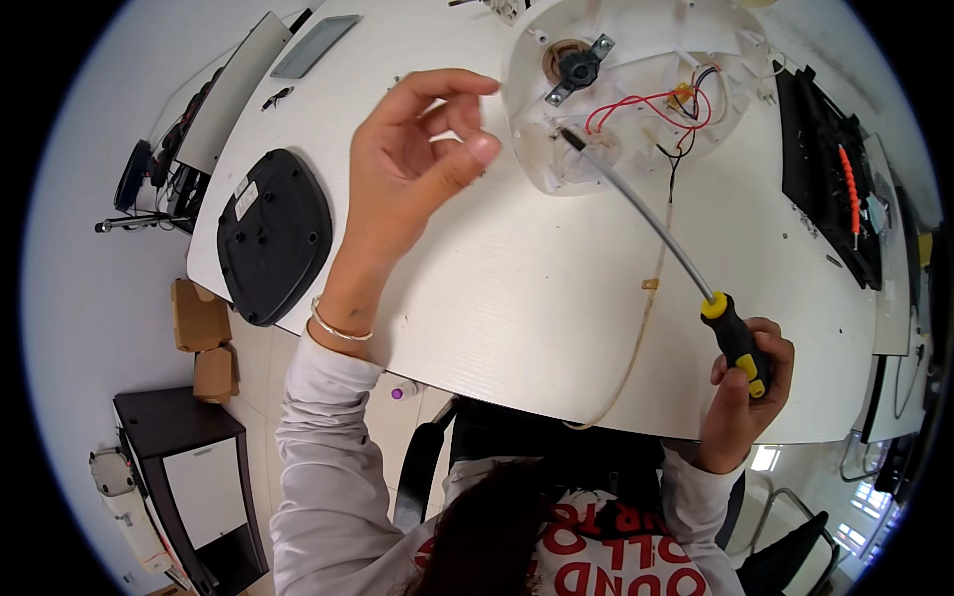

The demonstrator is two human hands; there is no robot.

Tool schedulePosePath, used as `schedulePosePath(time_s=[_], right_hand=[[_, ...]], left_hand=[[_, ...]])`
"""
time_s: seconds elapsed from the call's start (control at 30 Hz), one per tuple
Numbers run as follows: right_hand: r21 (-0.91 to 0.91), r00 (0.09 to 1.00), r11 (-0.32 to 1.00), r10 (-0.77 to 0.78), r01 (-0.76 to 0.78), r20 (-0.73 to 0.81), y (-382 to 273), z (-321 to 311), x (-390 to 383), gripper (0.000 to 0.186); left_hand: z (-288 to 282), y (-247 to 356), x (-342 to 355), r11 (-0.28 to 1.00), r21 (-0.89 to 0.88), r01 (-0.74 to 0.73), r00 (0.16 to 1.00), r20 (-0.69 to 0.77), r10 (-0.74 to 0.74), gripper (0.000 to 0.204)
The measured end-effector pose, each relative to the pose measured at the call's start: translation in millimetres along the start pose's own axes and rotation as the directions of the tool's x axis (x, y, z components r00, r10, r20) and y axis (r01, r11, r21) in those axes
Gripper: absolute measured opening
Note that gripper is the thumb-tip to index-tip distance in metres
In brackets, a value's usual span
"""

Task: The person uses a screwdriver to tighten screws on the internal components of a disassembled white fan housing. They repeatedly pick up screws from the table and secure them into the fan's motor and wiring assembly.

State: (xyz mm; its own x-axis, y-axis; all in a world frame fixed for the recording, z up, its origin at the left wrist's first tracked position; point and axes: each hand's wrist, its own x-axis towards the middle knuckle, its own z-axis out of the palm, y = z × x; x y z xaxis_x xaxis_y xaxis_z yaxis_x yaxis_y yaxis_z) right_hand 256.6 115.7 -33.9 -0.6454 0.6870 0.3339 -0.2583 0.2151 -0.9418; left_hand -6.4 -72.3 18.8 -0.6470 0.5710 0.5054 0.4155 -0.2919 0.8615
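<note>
At the table's near right edge, the fingers (780,350) of the right hand (743,412) are wrapped around the black-and-yellow handle of a screwdriver (664,230). Its long metal shaft slants up and to the left, the dark tip lying over the lower left part of a white plastic shell (686,35); whether it touches anything there cannot be told. The left hand (412,159) is raised just left of that shell, fingers loosely curled, with a gap between thumb and forefinger and nothing seen gripped.

Inside the shell, which lies hollow side up at the far side of the table (477,298), a black part (579,70) sits across a metal bracket, with looping red wires (646,97) to its right. A pale cable (636,343) runs from the shell toward the person, down to the near edge. Farther out, a black cover (273,238) lies at the left edge, and a black tray (820,164) at the right holds an orange coiled piece (850,189). Cardboard boxes (202,316) stand beyond the left edge, below the tabletop.
</note>
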Motion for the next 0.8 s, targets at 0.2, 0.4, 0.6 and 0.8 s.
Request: schedulePosePath(time_s=[0.2, 0.4, 0.6, 0.8], right_hand=[[-0.119, 0.992, 0.989, -0.092, 0.082, -0.083, -9.8, -18.4, -15.0, 0.042], [-0.34, 0.905, 0.879, -0.4, 0.333, -0.146, -16.2, -20.3, -26.0, 0.05], [-0.43, 0.875, 0.796, -0.483, 0.426, -0.027, -13.9, -16.2, -27.1, 0.049], [-0.421, 0.883, 0.803, -0.47, 0.421, -0.014, -9.8, -9.6, -22.3, 0.046]], left_hand=[[0.3, -21.0, -0.9, 0.967, 0.214, -0.14, 0.968, -0.177, 0.179, 0.053], [30.0, -35.5, -7.7, 0.942, 0.331, -0.063, 0.995, -0.056, 0.086, 0.078], [48.0, -48.1, -7.8, 0.967, 0.255, 0.008, 0.996, -0.085, 0.014, 0.073], [49.2, -42.7, -5.4, 0.964, 0.262, 0.042, 0.995, -0.095, -0.018, 0.059]])
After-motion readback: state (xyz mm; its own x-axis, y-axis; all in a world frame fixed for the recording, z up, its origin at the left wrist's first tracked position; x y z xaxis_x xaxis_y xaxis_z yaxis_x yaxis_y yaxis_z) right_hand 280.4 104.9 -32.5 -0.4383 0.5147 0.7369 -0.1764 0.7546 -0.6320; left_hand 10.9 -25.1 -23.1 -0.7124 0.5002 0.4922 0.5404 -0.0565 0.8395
